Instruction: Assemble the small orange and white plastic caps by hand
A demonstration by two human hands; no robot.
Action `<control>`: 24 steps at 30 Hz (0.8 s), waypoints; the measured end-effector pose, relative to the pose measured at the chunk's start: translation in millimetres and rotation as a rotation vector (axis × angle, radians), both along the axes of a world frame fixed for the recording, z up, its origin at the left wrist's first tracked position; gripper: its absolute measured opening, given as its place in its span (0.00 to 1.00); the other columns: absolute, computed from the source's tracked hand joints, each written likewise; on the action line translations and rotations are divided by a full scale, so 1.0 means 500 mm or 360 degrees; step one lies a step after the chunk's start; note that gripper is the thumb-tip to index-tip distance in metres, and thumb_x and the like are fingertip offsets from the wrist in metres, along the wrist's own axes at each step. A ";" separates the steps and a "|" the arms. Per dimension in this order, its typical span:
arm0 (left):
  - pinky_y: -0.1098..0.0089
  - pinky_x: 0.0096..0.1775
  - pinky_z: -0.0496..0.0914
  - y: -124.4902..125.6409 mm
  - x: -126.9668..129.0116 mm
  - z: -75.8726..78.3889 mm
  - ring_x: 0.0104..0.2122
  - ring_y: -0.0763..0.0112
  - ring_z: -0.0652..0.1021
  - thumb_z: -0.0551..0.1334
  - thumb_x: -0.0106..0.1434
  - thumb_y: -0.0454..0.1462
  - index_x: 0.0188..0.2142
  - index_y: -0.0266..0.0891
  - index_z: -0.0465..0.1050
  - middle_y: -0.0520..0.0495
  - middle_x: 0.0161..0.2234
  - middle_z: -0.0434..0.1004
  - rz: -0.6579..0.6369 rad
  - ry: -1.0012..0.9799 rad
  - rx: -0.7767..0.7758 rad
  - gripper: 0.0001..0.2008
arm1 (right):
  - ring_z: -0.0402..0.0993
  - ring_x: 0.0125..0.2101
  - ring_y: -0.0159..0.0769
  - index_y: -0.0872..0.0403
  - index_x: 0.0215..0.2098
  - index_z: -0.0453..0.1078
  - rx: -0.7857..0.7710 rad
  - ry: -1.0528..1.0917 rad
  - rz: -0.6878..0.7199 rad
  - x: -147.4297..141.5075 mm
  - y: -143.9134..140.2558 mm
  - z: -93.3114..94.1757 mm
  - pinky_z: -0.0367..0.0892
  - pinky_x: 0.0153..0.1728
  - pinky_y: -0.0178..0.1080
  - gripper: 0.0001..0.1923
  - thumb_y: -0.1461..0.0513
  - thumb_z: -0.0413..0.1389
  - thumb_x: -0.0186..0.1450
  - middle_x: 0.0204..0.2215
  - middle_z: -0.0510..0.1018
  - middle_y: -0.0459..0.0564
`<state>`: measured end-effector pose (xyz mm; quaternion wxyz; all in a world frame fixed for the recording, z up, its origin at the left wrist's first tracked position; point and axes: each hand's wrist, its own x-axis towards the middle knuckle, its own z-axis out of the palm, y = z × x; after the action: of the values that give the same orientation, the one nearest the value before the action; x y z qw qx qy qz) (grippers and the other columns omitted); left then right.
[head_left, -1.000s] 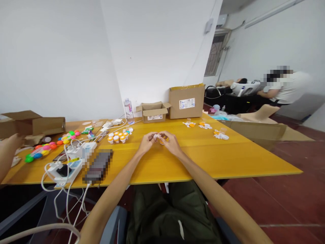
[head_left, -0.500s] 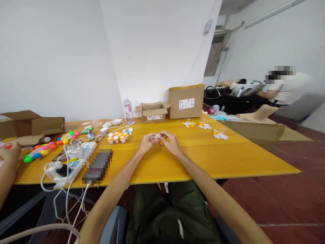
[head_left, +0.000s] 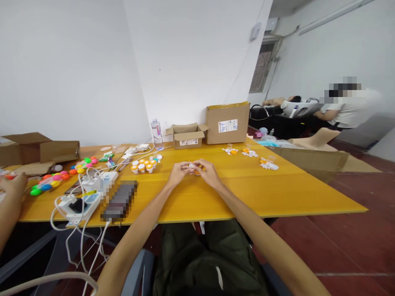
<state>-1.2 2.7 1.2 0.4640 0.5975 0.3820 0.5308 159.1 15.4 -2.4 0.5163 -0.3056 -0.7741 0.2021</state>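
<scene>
Above the middle of the yellow table, my left hand [head_left: 178, 173] and my right hand [head_left: 209, 172] meet, both closed, with fingertips on a small white piece with dark holes or dots [head_left: 191, 165]. An orange part [head_left: 197, 172] shows just below it by my right fingers; whether it is held or lies on the table I cannot tell. Left of my hands stands a group of several small white cups with orange rims [head_left: 142, 167]. To the right lie loose white and orange parts [head_left: 230, 151], more such parts [head_left: 249, 152] and a third pile with a clear cup [head_left: 268, 164].
At the back stand a bottle [head_left: 157, 135], an open small carton [head_left: 187, 137] and a larger box [head_left: 227, 123]. On the left are a phone [head_left: 119, 200], power strips [head_left: 92, 201] with cables, colourful balls [head_left: 55, 177] and another person's hand [head_left: 14, 189]. A person [head_left: 348, 109] sits far right.
The white piece has turned slightly between my fingers. Both hands stay in nearly the same place. The other person's hand at the left edge has shifted a little.
</scene>
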 end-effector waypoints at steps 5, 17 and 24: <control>0.63 0.36 0.76 -0.002 0.000 0.002 0.28 0.63 0.81 0.72 0.46 0.36 0.33 0.36 0.79 0.47 0.24 0.81 -0.0016 0.0024 0.0002 0.13 | 0.74 0.32 0.37 0.51 0.32 0.75 -0.0008 -0.0006 0.0012 0.001 0.002 -0.002 0.69 0.34 0.38 0.08 0.60 0.53 0.63 0.30 0.79 0.48; 0.66 0.39 0.75 -0.002 0.001 0.002 0.30 0.65 0.81 0.71 0.47 0.38 0.36 0.35 0.78 0.47 0.27 0.82 -0.0029 0.0147 0.0013 0.16 | 0.74 0.30 0.37 0.50 0.30 0.74 0.0080 0.0078 0.0026 0.000 0.001 -0.005 0.69 0.35 0.38 0.07 0.60 0.54 0.63 0.28 0.77 0.47; 0.67 0.39 0.75 0.004 0.001 -0.007 0.29 0.67 0.81 0.70 0.48 0.36 0.36 0.35 0.78 0.47 0.28 0.82 -0.0015 0.0141 0.0027 0.14 | 0.73 0.31 0.37 0.50 0.30 0.73 0.0116 0.0055 0.0006 0.002 -0.001 -0.006 0.69 0.35 0.38 0.06 0.61 0.55 0.63 0.28 0.77 0.47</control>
<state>-0.7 4.7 -2.2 0.4440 0.6262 0.3948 0.5048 160.0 14.7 -5.1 0.5400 -0.2816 -0.7725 0.1798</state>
